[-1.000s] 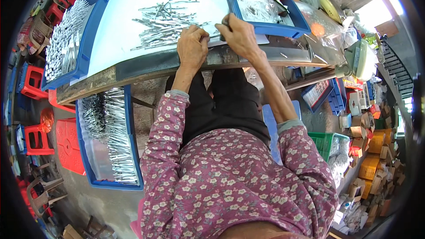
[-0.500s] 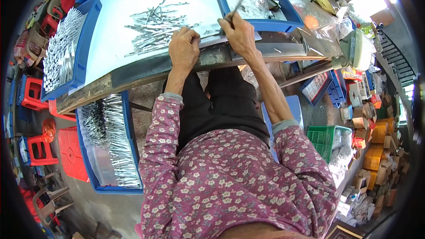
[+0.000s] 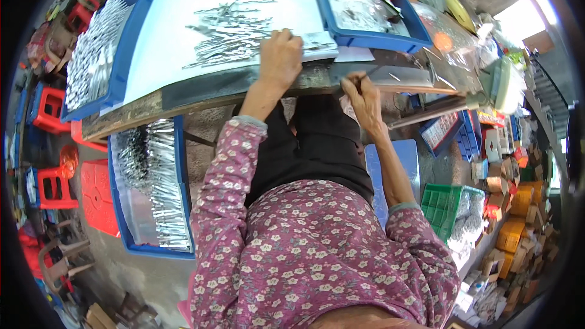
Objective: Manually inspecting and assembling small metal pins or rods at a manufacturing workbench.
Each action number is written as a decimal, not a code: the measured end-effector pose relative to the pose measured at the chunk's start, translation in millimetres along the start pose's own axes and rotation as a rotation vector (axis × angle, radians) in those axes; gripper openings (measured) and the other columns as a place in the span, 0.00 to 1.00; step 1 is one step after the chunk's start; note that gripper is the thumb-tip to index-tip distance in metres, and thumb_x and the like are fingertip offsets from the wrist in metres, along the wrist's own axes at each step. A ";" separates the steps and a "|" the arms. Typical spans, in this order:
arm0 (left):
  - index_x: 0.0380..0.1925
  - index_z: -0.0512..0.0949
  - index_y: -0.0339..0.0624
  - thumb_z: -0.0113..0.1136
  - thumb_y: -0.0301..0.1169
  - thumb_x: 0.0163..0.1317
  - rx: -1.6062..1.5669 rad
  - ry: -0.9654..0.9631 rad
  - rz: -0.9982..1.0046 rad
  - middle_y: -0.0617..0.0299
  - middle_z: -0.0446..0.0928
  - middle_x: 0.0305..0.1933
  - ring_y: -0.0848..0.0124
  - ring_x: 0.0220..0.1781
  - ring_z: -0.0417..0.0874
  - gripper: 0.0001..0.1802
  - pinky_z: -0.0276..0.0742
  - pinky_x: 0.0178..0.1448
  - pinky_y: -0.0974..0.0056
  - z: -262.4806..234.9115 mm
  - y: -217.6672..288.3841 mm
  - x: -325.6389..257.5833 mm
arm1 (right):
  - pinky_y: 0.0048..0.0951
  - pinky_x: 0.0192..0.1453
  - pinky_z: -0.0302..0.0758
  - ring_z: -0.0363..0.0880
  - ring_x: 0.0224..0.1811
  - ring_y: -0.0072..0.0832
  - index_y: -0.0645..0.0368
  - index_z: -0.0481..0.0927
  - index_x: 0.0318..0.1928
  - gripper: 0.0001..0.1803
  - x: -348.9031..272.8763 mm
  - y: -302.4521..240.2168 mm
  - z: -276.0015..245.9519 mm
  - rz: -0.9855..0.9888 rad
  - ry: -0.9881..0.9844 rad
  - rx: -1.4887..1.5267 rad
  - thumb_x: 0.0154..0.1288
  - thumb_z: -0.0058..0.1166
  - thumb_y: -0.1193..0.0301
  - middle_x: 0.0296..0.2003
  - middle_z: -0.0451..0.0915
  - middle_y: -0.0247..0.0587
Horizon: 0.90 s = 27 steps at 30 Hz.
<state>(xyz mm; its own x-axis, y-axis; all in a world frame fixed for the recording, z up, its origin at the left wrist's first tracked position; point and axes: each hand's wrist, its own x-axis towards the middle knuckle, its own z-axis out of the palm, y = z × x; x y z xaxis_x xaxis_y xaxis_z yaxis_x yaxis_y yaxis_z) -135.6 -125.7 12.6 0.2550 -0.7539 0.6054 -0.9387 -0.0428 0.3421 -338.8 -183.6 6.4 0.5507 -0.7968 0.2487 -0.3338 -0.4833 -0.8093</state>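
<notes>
On the white sheet [image 3: 167, 30] lies a loose pile of slim silvery metal pieces [image 3: 228, 33]. My left hand [image 3: 280, 61] is at the pile's right end, by the table's near edge. Its fingers are curled and pressed together, and whatever they pinch is hidden. My right hand [image 3: 365, 102] is closed in front of the table edge, below a dark flat strip [image 3: 384, 75]. A thin metal tool shows in it in the earlier frame; now that tool is mostly hidden and blurred.
A blue tray [image 3: 131, 49] with many white-ended pieces stands at the left. Another blue tray [image 3: 384, 38] holding clear plastic bags is at the right. Below the table, a blue bin [image 3: 183, 195] holds more metal pieces. Red stools [image 3: 55, 189] stand at far left.
My right hand has moved down and right, off the tabletop to in front of its edge. The tool no longer points upward. My left hand stays near the pile; the view has shifted slightly.
</notes>
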 end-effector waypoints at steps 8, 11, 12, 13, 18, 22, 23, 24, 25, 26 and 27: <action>0.25 0.76 0.41 0.58 0.25 0.48 -0.058 0.069 -0.038 0.57 0.72 0.31 0.59 0.39 0.75 0.03 0.73 0.40 0.59 8.6 7.7 -1.4 | 0.44 0.31 0.68 0.73 0.29 0.54 0.64 0.70 0.32 0.12 -65.0 70.1 10.8 -0.090 -0.312 -0.303 0.58 0.53 0.67 0.23 0.74 0.56; 0.26 0.74 0.38 0.58 0.26 0.50 -0.291 0.208 -0.127 0.54 0.71 0.30 0.57 0.35 0.75 0.04 0.71 0.38 0.58 -4.3 4.2 -2.8 | 0.46 0.31 0.68 0.73 0.30 0.55 0.63 0.69 0.31 0.12 -71.1 73.0 18.5 -0.116 -0.258 -0.339 0.58 0.53 0.67 0.24 0.74 0.57; 0.27 0.74 0.37 0.57 0.25 0.51 -0.305 0.235 -0.154 0.53 0.72 0.30 0.56 0.35 0.75 0.04 0.71 0.38 0.59 -11.0 -1.0 -2.6 | 0.46 0.31 0.68 0.73 0.29 0.54 0.63 0.68 0.30 0.12 -69.9 70.1 18.8 -0.133 -0.274 -0.356 0.58 0.53 0.67 0.24 0.74 0.56; 0.27 0.74 0.37 0.57 0.25 0.52 -0.318 0.262 -0.182 0.53 0.72 0.30 0.55 0.34 0.75 0.04 0.71 0.38 0.59 -18.4 -8.3 -3.2 | 0.46 0.31 0.68 0.73 0.29 0.54 0.63 0.67 0.30 0.12 -70.1 68.4 19.6 -0.150 -0.290 -0.373 0.58 0.53 0.67 0.24 0.74 0.56; 0.26 0.75 0.36 0.51 0.29 0.55 -0.145 0.323 -0.323 0.50 0.75 0.31 0.53 0.35 0.75 0.07 0.70 0.40 0.55 -62.0 -73.6 -21.3 | 0.46 0.30 0.67 0.73 0.28 0.54 0.62 0.65 0.29 0.13 -72.6 70.5 20.3 -0.160 -0.227 -0.373 0.59 0.52 0.67 0.24 0.74 0.55; 0.28 0.76 0.39 0.54 0.29 0.53 0.148 0.225 -0.512 0.50 0.76 0.31 0.53 0.35 0.77 0.06 0.71 0.39 0.54 -95.9 -137.0 -51.1 | 0.46 0.30 0.66 0.72 0.28 0.54 0.62 0.65 0.29 0.13 -77.5 85.2 24.5 -0.092 -0.174 -0.319 0.59 0.51 0.66 0.23 0.73 0.56; 0.28 0.76 0.38 0.54 0.28 0.53 0.195 0.225 -0.548 0.50 0.76 0.31 0.53 0.36 0.77 0.06 0.71 0.39 0.54 -100.7 -145.4 -56.0 | 0.46 0.30 0.66 0.72 0.28 0.54 0.62 0.65 0.29 0.13 -77.6 84.0 25.0 -0.095 -0.175 -0.316 0.59 0.51 0.66 0.23 0.73 0.56; 0.28 0.76 0.38 0.54 0.28 0.52 0.243 0.224 -0.583 0.50 0.76 0.31 0.53 0.36 0.77 0.05 0.71 0.39 0.53 -103.1 -152.3 -59.9 | 0.46 0.30 0.66 0.72 0.28 0.54 0.62 0.65 0.29 0.13 -77.8 82.4 25.0 -0.076 -0.169 -0.313 0.59 0.51 0.66 0.22 0.72 0.56; 0.28 0.76 0.38 0.54 0.27 0.53 0.264 0.218 -0.592 0.50 0.77 0.31 0.53 0.37 0.78 0.05 0.72 0.39 0.52 -103.5 -157.9 -63.3 | 0.46 0.30 0.66 0.72 0.28 0.55 0.62 0.65 0.29 0.13 -77.8 80.9 25.4 -0.056 -0.161 -0.310 0.60 0.51 0.65 0.22 0.72 0.56; 0.28 0.76 0.38 0.54 0.27 0.53 0.264 0.220 -0.592 0.50 0.77 0.31 0.53 0.37 0.78 0.05 0.72 0.39 0.52 -104.1 -160.6 -63.8 | 0.46 0.30 0.66 0.72 0.28 0.55 0.62 0.65 0.29 0.13 -78.0 80.3 25.6 -0.059 -0.161 -0.311 0.60 0.51 0.65 0.22 0.72 0.56; 0.30 0.76 0.38 0.54 0.27 0.53 0.309 0.179 -0.612 0.50 0.77 0.32 0.53 0.37 0.78 0.06 0.72 0.39 0.52 -104.3 -163.3 -63.5 | 0.46 0.31 0.66 0.72 0.28 0.55 0.62 0.66 0.29 0.13 -78.1 79.8 26.2 -0.066 -0.155 -0.319 0.60 0.51 0.65 0.22 0.72 0.56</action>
<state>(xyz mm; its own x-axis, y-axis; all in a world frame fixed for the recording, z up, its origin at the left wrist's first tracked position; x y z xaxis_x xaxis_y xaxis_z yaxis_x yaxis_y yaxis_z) 25.7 -2.5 -6.8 0.7674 -0.4164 0.4876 -0.6304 -0.6287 0.4553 -388.4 -150.5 -91.6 0.6806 -0.7072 0.1916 -0.5017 -0.6404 -0.5815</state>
